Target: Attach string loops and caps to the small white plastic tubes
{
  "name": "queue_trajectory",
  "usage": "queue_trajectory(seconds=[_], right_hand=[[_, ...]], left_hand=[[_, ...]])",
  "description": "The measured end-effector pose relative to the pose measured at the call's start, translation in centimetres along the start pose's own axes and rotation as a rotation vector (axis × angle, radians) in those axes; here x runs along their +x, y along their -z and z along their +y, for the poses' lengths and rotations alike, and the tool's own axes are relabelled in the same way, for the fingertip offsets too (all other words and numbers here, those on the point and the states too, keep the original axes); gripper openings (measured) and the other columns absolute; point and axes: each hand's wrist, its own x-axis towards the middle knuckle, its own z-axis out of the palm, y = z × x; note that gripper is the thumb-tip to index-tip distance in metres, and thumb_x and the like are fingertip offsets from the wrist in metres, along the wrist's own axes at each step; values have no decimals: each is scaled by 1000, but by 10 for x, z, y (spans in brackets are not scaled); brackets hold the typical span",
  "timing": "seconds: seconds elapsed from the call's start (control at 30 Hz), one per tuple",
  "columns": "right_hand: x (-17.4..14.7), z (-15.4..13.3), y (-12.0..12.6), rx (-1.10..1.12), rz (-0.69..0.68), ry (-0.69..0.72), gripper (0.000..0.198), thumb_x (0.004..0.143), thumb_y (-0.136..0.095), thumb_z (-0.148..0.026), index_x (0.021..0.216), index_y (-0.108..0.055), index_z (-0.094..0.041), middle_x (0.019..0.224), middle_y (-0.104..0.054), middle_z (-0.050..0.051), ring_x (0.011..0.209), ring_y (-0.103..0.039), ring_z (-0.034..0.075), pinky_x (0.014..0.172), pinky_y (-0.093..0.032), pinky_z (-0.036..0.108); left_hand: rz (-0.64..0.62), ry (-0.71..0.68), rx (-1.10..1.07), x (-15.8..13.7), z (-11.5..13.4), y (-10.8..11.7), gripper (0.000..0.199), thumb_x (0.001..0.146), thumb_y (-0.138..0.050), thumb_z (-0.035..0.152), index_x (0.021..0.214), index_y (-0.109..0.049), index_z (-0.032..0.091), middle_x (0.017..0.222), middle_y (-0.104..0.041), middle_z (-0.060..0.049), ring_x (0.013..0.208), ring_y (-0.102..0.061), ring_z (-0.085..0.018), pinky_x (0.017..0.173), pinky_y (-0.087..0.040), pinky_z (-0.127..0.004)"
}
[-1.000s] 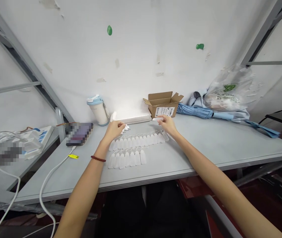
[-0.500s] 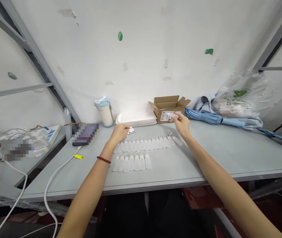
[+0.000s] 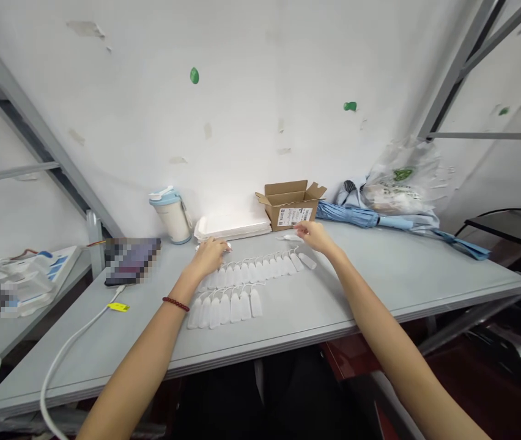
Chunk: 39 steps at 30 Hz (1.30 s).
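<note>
Mid-frame, the narrowed right hand (image 3: 310,236) meets a white tag (image 3: 290,238); whether the left hand (image 3: 209,254) grips, I cannot tell.

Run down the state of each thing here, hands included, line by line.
Cardboard box: open, flaps out.
Tumbler: upright, lid on.
Blue umbrella: furled, lying.
Phone: pixelated, cable attached.
White tags: mostly in two rows.
Left hand: curled, grasp unclear.
Right hand: fingers at one tag.
</note>
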Motion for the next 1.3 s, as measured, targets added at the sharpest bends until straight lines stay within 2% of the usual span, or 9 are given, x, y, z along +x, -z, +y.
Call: queue_trajectory(seconds=[0.13,0.37,0.57,0.67,0.77,0.9,1.03,1.17,1.3], right_hand=[[-11,-1,17,41,-266,-92,9,73,-57,-16,74,-66,-12,66,-67,6,59,-56,14,56,-41,23],[-20,3,36,54,-592,-196,20,65,-64,-33,60,-61,-14,63,-62,4,53,-47,10,47,-33,22],[-23,-3,40,4,-696,-269,21,62,-62,-30,49,-56,-15,58,-58,3,54,-48,11,48,-32,24],[-23,-5,38,-27,-684,-303,20,60,-62,-28,46,-55,-16,55,-57,3,53,-48,12,48,-32,25],[-22,0,37,-35,-644,-290,20,60,-62,-27,46,-55,-15,49,-54,2,50,-46,11,48,-31,25],[-19,3,34,125,-439,-165,13,62,-59,-26,56,-60,-14,47,-53,-1,50,-47,11,50,-33,23],[-19,-18,19,475,-156,-33,13,65,-60,-28,69,-57,-16,53,-56,-3,48,-48,8,51,-38,22],[-25,-59,-9,751,-31,62,21,68,-62,-34,76,-54,-17,77,-62,1,43,-49,6,43,-40,22],[-33,-86,-37,671,46,98,21,70,-61,-36,77,-53,-18,83,-62,2,40,-47,6,38,-35,22]], left_hand=[[29,26,4,1,-4,-2,39,74,-43,5,95,-70,23,110,-67,-6,99,-55,-27,85,-43,-38],[23,28,-4,5,-3,-1,30,79,-46,12,87,-72,22,99,-70,-7,96,-56,-26,85,-43,-37],[-3,22,51,6,-2,-1,28,79,-45,13,83,-72,21,94,-70,-8,95,-56,-29,82,-43,-38],[22,39,-7,7,-2,-3,24,77,-48,13,81,-70,20,87,-69,-9,93,-56,-28,81,-43,-38],[101,94,-253,8,2,-1,21,73,-51,13,86,-67,18,84,-67,-8,88,-56,-25,80,-44,-37],[183,267,-948,6,19,14,32,65,-65,21,96,-64,16,84,-64,-4,75,-57,-16,73,-45,-31],[146,332,-1591,2,39,32,41,54,-78,23,93,-68,15,83,-64,-2,75,-57,-12,72,-44,-26],[118,383,-1783,-1,56,35,31,48,-82,17,76,-70,12,75,-64,-2,78,-59,-12,80,-43,-25],[183,360,-1791,-3,68,33,30,51,-82,21,77,-70,14,73,-64,-1,80,-60,-14,79,-44,-26]])
